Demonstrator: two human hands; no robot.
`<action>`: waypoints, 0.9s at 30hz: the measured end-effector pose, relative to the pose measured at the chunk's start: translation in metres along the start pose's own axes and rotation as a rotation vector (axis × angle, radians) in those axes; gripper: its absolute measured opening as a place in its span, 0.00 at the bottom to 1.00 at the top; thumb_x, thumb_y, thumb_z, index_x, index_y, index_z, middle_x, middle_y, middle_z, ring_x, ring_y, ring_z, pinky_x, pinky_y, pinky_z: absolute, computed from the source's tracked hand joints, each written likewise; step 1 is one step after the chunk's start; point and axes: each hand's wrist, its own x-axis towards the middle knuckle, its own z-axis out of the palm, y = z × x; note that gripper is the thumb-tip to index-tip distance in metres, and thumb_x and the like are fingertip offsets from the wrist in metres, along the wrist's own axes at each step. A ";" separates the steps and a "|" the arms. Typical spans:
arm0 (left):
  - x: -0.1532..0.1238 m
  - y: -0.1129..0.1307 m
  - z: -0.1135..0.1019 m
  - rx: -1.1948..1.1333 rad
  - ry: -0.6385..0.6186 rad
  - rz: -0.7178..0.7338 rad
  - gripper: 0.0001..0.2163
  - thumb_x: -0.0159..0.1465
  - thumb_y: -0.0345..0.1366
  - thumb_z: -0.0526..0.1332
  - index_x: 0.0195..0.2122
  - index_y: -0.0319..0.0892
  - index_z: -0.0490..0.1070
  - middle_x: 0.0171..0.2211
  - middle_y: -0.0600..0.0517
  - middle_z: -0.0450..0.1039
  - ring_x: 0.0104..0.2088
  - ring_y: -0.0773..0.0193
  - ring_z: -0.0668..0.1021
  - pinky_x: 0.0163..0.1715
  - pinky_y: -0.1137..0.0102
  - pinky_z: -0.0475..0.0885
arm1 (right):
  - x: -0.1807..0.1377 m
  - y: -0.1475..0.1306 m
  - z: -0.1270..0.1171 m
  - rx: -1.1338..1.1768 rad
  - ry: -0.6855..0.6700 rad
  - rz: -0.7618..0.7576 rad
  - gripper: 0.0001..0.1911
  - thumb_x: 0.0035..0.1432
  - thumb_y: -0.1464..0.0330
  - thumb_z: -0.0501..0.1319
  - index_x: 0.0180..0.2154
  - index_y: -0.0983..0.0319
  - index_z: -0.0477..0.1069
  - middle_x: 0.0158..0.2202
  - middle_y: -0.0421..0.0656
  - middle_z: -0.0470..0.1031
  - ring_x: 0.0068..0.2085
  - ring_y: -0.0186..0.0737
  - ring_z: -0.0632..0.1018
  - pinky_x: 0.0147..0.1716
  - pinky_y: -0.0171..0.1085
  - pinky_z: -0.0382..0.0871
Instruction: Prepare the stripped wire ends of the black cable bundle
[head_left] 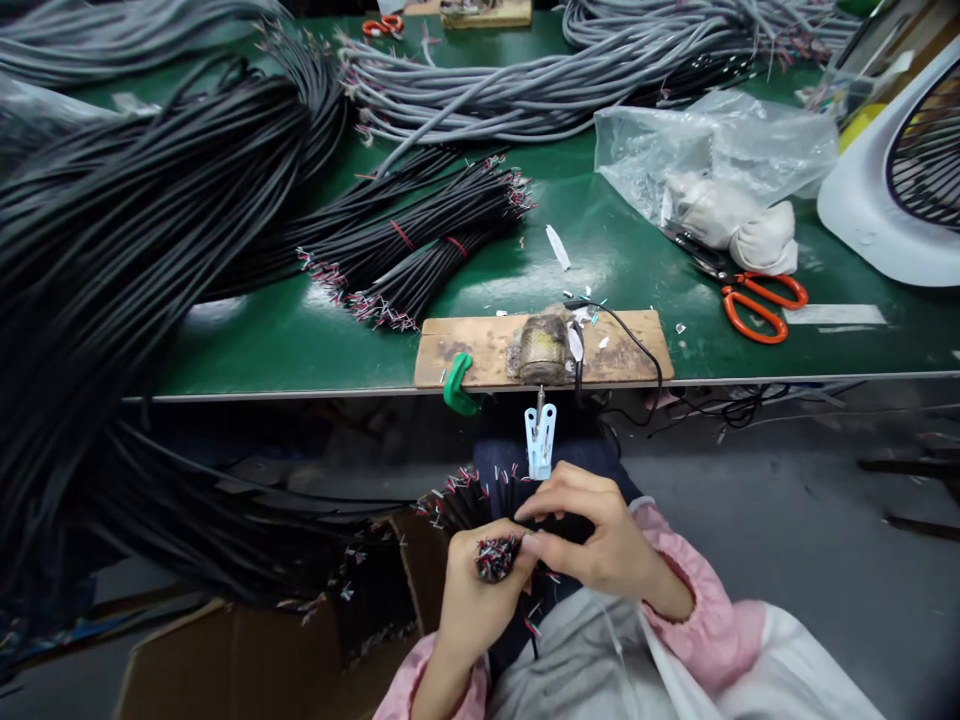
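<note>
A green surface [615,260] stretches across the scene, a mass of black cables [150,230] draped over its left side; a wooden board [472,345] lies along the near edge. Below, pink-cuffed forearms angle inward over the lap. The right hand [592,530] arches across, wrist bent, fingers curved toward the left; whether they pinch anything cannot be told. The left hand [480,590], raised, has its fingers clamped around a wire bundle [496,560], cut ends facing up. A blue clip [540,445] hangs just beyond.
</note>
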 end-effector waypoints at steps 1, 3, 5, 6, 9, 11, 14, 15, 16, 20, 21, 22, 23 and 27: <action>0.000 0.001 0.001 -0.002 0.009 0.015 0.14 0.64 0.38 0.66 0.21 0.39 0.75 0.15 0.54 0.71 0.16 0.68 0.72 0.18 0.75 0.66 | 0.001 -0.001 0.001 -0.002 0.004 -0.008 0.09 0.64 0.65 0.65 0.36 0.62 0.81 0.30 0.45 0.78 0.32 0.39 0.75 0.32 0.37 0.71; -0.001 0.002 0.004 -0.014 0.077 0.034 0.09 0.62 0.37 0.68 0.25 0.40 0.77 0.19 0.54 0.73 0.18 0.67 0.73 0.20 0.75 0.68 | 0.001 0.001 0.004 -0.003 0.041 0.005 0.08 0.64 0.66 0.63 0.34 0.62 0.79 0.30 0.44 0.76 0.31 0.39 0.74 0.32 0.37 0.70; -0.003 0.002 0.007 -0.052 0.160 0.041 0.06 0.61 0.36 0.68 0.29 0.41 0.77 0.23 0.55 0.74 0.18 0.68 0.74 0.20 0.75 0.69 | -0.002 0.004 0.006 -0.005 0.085 0.054 0.08 0.64 0.67 0.63 0.32 0.62 0.77 0.29 0.43 0.74 0.30 0.38 0.73 0.30 0.36 0.68; -0.004 0.002 0.008 -0.077 0.197 0.035 0.06 0.62 0.36 0.68 0.29 0.41 0.77 0.24 0.56 0.73 0.17 0.69 0.73 0.19 0.75 0.69 | -0.004 0.006 0.007 -0.003 0.102 0.080 0.09 0.64 0.67 0.63 0.31 0.62 0.76 0.28 0.42 0.74 0.29 0.37 0.72 0.29 0.36 0.66; -0.009 0.003 0.011 -0.124 0.268 0.008 0.08 0.63 0.37 0.68 0.27 0.42 0.77 0.22 0.58 0.70 0.15 0.72 0.69 0.17 0.75 0.65 | -0.011 0.009 0.009 0.019 0.139 0.125 0.12 0.65 0.65 0.63 0.29 0.62 0.74 0.26 0.41 0.72 0.28 0.37 0.71 0.28 0.36 0.64; -0.012 0.006 0.011 -0.128 0.280 0.003 0.09 0.63 0.38 0.68 0.28 0.42 0.79 0.21 0.58 0.69 0.15 0.72 0.70 0.18 0.75 0.65 | -0.015 0.009 0.010 0.044 0.148 0.127 0.13 0.66 0.64 0.62 0.28 0.62 0.74 0.26 0.41 0.72 0.28 0.37 0.71 0.28 0.36 0.64; -0.013 0.009 0.008 -0.122 0.258 -0.006 0.10 0.64 0.41 0.67 0.28 0.42 0.80 0.20 0.57 0.69 0.15 0.71 0.69 0.17 0.74 0.64 | -0.019 0.010 0.009 0.087 0.147 0.120 0.14 0.66 0.63 0.63 0.29 0.62 0.76 0.27 0.43 0.74 0.29 0.38 0.73 0.29 0.36 0.67; -0.013 0.009 0.007 -0.116 0.244 -0.013 0.11 0.64 0.42 0.67 0.28 0.41 0.79 0.20 0.57 0.69 0.14 0.71 0.69 0.16 0.74 0.64 | -0.019 0.011 0.008 0.093 0.150 0.120 0.14 0.66 0.62 0.63 0.30 0.62 0.77 0.27 0.44 0.76 0.29 0.39 0.74 0.29 0.37 0.68; -0.013 0.009 0.005 -0.108 0.225 -0.015 0.12 0.65 0.42 0.66 0.27 0.41 0.79 0.19 0.57 0.69 0.14 0.70 0.70 0.16 0.74 0.64 | -0.019 0.011 0.007 0.093 0.154 0.119 0.13 0.66 0.62 0.63 0.32 0.62 0.78 0.28 0.45 0.77 0.30 0.39 0.75 0.29 0.37 0.69; -0.011 0.007 0.001 -0.112 0.130 -0.002 0.13 0.66 0.41 0.65 0.26 0.41 0.79 0.19 0.56 0.69 0.13 0.71 0.70 0.14 0.75 0.63 | -0.016 0.012 0.004 0.084 0.131 0.092 0.13 0.68 0.62 0.62 0.36 0.62 0.82 0.32 0.47 0.80 0.33 0.40 0.77 0.31 0.38 0.71; -0.011 0.007 0.001 -0.118 0.129 -0.003 0.13 0.66 0.40 0.65 0.25 0.41 0.79 0.19 0.56 0.69 0.12 0.71 0.70 0.14 0.75 0.63 | -0.015 0.012 0.004 0.087 0.120 0.082 0.13 0.68 0.62 0.62 0.37 0.61 0.82 0.32 0.47 0.80 0.33 0.40 0.77 0.32 0.37 0.71; -0.012 0.008 0.001 -0.123 0.140 -0.008 0.13 0.65 0.40 0.65 0.25 0.41 0.78 0.19 0.56 0.69 0.12 0.71 0.70 0.15 0.75 0.63 | -0.014 0.012 0.004 0.091 0.111 0.071 0.13 0.68 0.62 0.62 0.38 0.61 0.82 0.32 0.46 0.80 0.33 0.40 0.78 0.32 0.37 0.72; -0.012 0.008 0.002 -0.126 0.156 -0.016 0.13 0.65 0.41 0.66 0.25 0.42 0.78 0.19 0.56 0.69 0.13 0.72 0.70 0.15 0.75 0.63 | -0.014 0.011 0.004 0.095 0.104 0.061 0.13 0.68 0.62 0.62 0.38 0.61 0.82 0.32 0.46 0.80 0.33 0.40 0.78 0.32 0.37 0.72; -0.013 0.011 0.006 -0.113 0.190 -0.037 0.14 0.64 0.42 0.67 0.23 0.42 0.77 0.19 0.56 0.69 0.14 0.71 0.69 0.16 0.75 0.63 | -0.015 0.011 0.003 0.084 0.085 0.028 0.10 0.68 0.65 0.62 0.38 0.61 0.82 0.32 0.46 0.80 0.34 0.41 0.78 0.33 0.38 0.71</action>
